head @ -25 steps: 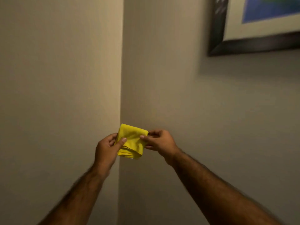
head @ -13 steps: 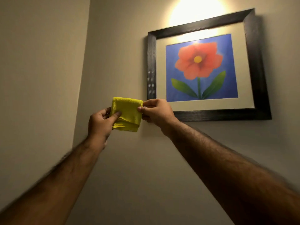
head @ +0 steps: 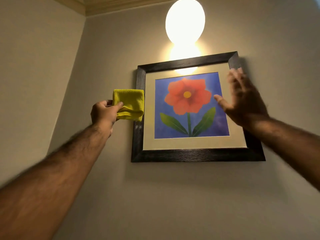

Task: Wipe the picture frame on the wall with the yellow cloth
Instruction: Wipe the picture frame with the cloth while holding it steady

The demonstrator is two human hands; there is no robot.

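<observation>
A dark wooden picture frame [head: 195, 155] hangs on the wall ahead, holding a red flower on blue inside a cream mat. My left hand [head: 103, 114] grips a folded yellow cloth [head: 130, 106] whose right edge overlaps the frame's left bar; contact with the bar cannot be judged. My right hand [head: 242, 103] is open with fingers spread, blurred, raised in front of the picture's right side near the frame's right bar. It hides part of that bar and the mat.
A bright round wall lamp [head: 185, 21] glows just above the frame and glares on the glass top. A room corner [head: 76, 70] runs down the left, with the side wall close to my left arm. Ceiling moulding [head: 90, 6] shows at top.
My right hand has let go of the cloth and swung right across the picture, opening. My left hand has carried the cloth up to the frame's left bar. The view has tilted upward.
</observation>
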